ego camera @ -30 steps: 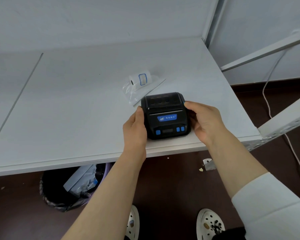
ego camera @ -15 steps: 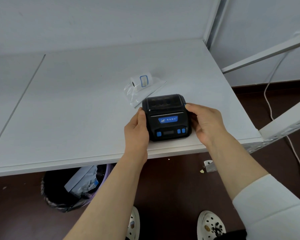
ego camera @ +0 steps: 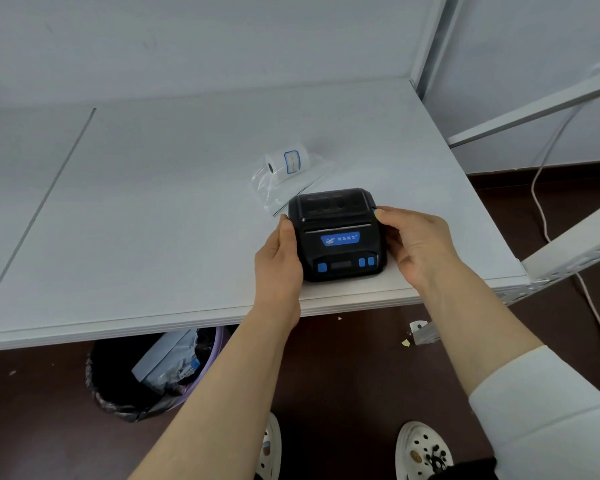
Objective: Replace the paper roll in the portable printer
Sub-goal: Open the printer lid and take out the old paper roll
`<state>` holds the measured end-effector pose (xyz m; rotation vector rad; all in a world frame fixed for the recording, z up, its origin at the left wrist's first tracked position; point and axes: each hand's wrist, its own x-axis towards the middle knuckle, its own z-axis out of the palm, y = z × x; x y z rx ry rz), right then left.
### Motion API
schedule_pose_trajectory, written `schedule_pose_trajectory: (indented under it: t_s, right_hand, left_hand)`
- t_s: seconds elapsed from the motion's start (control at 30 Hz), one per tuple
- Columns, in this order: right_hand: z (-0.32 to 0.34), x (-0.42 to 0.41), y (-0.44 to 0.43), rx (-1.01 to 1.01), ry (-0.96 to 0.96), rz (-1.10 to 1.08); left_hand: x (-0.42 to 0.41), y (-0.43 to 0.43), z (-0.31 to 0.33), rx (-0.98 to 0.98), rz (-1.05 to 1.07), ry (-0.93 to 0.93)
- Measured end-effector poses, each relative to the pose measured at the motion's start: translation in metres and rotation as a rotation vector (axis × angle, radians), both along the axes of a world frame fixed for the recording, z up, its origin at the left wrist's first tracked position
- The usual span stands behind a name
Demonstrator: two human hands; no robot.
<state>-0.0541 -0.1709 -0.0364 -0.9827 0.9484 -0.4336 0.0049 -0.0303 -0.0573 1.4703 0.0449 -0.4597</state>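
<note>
A small black portable printer (ego camera: 338,233) with blue buttons and a blue label stands near the front edge of the white table (ego camera: 153,220), its lid closed. My left hand (ego camera: 279,261) grips its left side, thumb along the edge. On the printer's right side rests my right hand (ego camera: 416,244), with a fingertip at the upper right corner of the lid. Behind the printer a white paper roll (ego camera: 286,161) with a blue-framed label lies on a clear plastic bag (ego camera: 274,190).
A white metal shelf frame (ego camera: 568,251) rises at the right, with a cable (ego camera: 541,209) hanging behind it. Under the table stands a bin with a black liner (ego camera: 146,375) holding rubbish. My white shoes show on the dark floor.
Both hands stay on the printer. My right fingertip has slid up to the lid's upper right corner. The view has shifted slightly.
</note>
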Motion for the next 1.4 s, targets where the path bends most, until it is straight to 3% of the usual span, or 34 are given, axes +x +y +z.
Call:
schedule_pose_trajectory:
  t_s: [0.83,0.9,1.0,1.1,1.17,1.27,1.4]
  right_hand:
    - [0.003,0.002,0.002,-0.027,-0.005,0.027]
    - [0.002,0.003,0.001,-0.173,0.075,0.035]
    - [0.005,0.003,0.003,-0.598,0.119,0.019]
    - [0.008,0.007,0.008,-0.905,0.118,0.137]
    - [0.006,0.012,0.011,-1.068,0.228,0.254]
    - [0.005,0.020,0.015,-1.197,0.361,0.364]
    - [0.005,0.029,0.017,-1.231,0.393,0.367]
  left_hand:
    - [0.000,-0.001,0.014,0.066,-0.008,0.069]
    - [0.002,0.000,0.017,0.038,0.006,0.076]
    - [0.002,0.001,0.022,0.011,0.031,0.066]
    - [0.001,0.002,0.026,0.024,0.061,0.053]
    - [0.000,0.002,0.028,0.015,0.064,0.045]
    - [-0.001,0.004,0.030,-0.015,0.057,0.040]
    - [-0.001,0.005,0.032,-0.020,0.050,0.014]
